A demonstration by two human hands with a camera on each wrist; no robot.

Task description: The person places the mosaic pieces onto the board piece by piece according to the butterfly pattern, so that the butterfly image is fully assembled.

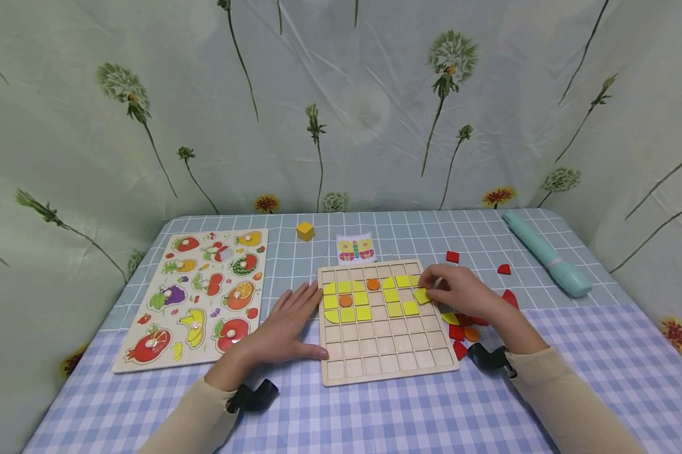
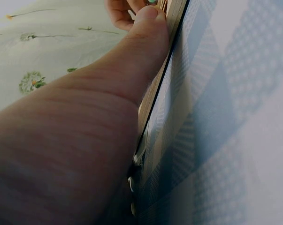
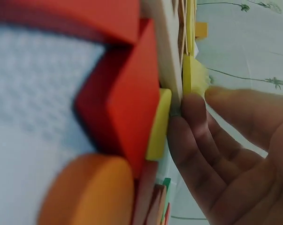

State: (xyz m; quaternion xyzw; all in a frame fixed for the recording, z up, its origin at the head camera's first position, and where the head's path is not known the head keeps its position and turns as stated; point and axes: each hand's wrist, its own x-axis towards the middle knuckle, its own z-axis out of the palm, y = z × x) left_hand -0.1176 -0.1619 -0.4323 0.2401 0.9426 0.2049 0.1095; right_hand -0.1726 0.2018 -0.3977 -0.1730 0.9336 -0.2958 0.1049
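A wooden grid board point(image 1: 369, 349) lies on the table, with yellow square and rounded tiles and two orange discs point(image 1: 373, 284) in its upper cells. My left hand point(image 1: 286, 328) rests against the board's left edge, fingers extended and thumb on the lower left rim. At the board's right side, my right hand point(image 1: 460, 293) pinches a yellow square tile point(image 3: 193, 77) between thumb and fingertips; it sits tilted over the cells. Behind the board is a small card with a butterfly picture point(image 1: 356, 250).
Red pieces point(image 1: 457, 332), an orange disc point(image 1: 472, 334) and a yellow piece point(image 1: 450, 318) lie loose right of the board. A fruit puzzle board point(image 1: 173, 315) lies at left. A yellow cube point(image 1: 305, 231) stands at the back, a teal tube-shaped object point(image 1: 545, 252) at back right.
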